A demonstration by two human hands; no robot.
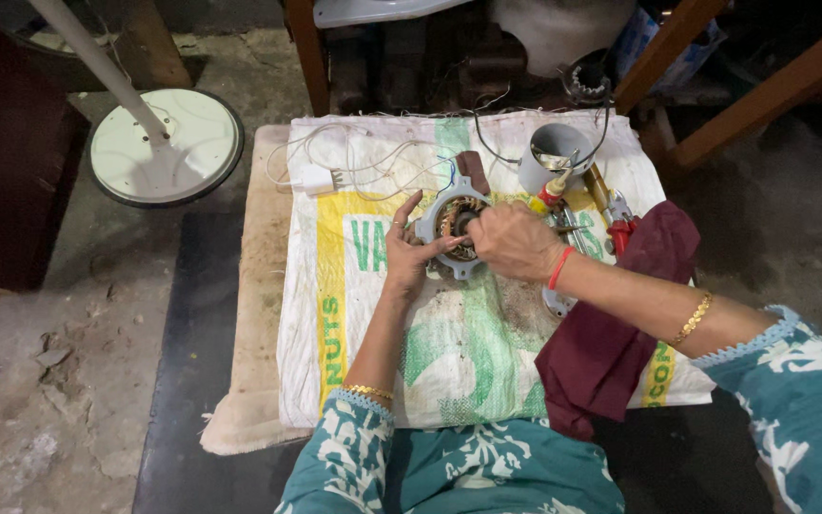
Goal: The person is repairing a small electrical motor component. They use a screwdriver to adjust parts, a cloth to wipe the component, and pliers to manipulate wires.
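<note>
A grey round motor housing [438, 221] with copper windings lies on a white, green and yellow woven sack [468, 333] spread over a low table. My left hand [404, 249] rests against its left side, fingers spread and touching the rim. My right hand [514, 240] is closed over the middle of the motor, gripping something at its centre that the fingers hide. A dark maroon cloth [611, 333] lies under my right forearm.
A white plug with thin cable [319, 178] lies at the sack's far left. A grey cup [552, 157], a yellow-handled screwdriver [554, 190] and red-handled pliers [618, 228] sit behind the motor. A white fan stand base [166, 145] stands on the floor to the left. Wooden legs rise at the back.
</note>
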